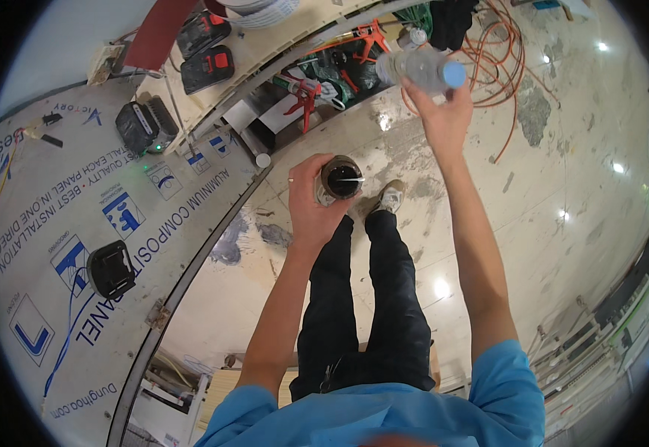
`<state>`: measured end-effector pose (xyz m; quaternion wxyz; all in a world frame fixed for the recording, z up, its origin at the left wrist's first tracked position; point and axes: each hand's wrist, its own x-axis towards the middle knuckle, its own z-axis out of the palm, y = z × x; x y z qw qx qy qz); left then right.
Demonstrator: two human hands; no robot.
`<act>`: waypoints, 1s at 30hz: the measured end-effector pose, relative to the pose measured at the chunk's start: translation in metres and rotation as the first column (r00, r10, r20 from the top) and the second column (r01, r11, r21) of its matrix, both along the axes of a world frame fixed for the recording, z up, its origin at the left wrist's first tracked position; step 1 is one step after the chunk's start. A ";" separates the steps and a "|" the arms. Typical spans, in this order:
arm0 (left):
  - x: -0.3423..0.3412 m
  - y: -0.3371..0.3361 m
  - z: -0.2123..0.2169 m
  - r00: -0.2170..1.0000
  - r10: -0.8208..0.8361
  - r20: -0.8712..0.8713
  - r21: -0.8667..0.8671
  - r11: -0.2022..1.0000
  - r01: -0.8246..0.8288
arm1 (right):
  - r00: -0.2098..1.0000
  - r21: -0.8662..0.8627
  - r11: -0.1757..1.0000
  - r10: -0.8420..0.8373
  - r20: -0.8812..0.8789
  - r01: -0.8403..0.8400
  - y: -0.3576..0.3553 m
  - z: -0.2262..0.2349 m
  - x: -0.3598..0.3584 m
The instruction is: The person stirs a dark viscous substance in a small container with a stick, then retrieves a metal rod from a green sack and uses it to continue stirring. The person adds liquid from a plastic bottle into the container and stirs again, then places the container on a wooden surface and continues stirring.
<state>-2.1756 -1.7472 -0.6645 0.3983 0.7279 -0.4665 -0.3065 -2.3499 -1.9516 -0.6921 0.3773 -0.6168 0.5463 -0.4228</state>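
My left hand (315,195) is wrapped round a glass of dark drink (341,181), held over the floor in front of my legs. A pale straw or spoon (352,179) sticks out of the glass across its rim. Further out to the right, my right hand (442,118) grips a clear plastic bottle (416,71) with a blue cap (453,74). The bottle lies tilted on its side in the air, its cap toward the right. Its fingers' far side is hidden behind the bottle.
Power tool batteries (207,68) and a charger (145,124) sit on the workbench at left. Caulking guns (306,99) lie on a cluttered shelf below. An orange hose (514,67) is coiled on the floor. A printed panel (48,194) covers the left side, with a black device (111,270) on it.
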 end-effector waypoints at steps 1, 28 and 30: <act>0.002 -0.002 0.007 1.000 0.008 0.010 -0.012 1.000 -0.008 | 0.999 -0.055 0.998 0.041 0.013 -0.040 -0.018 0.011 0.013; 0.048 -0.060 0.146 0.998 0.064 0.007 -0.197 0.979 -0.062 | 0.932 0.228 0.918 0.351 -0.089 -0.324 0.061 0.230 0.055; 0.038 -0.061 0.167 0.999 0.020 0.025 -0.203 0.979 -0.014 | 0.928 0.137 0.940 0.334 -0.164 -0.313 0.070 0.256 0.049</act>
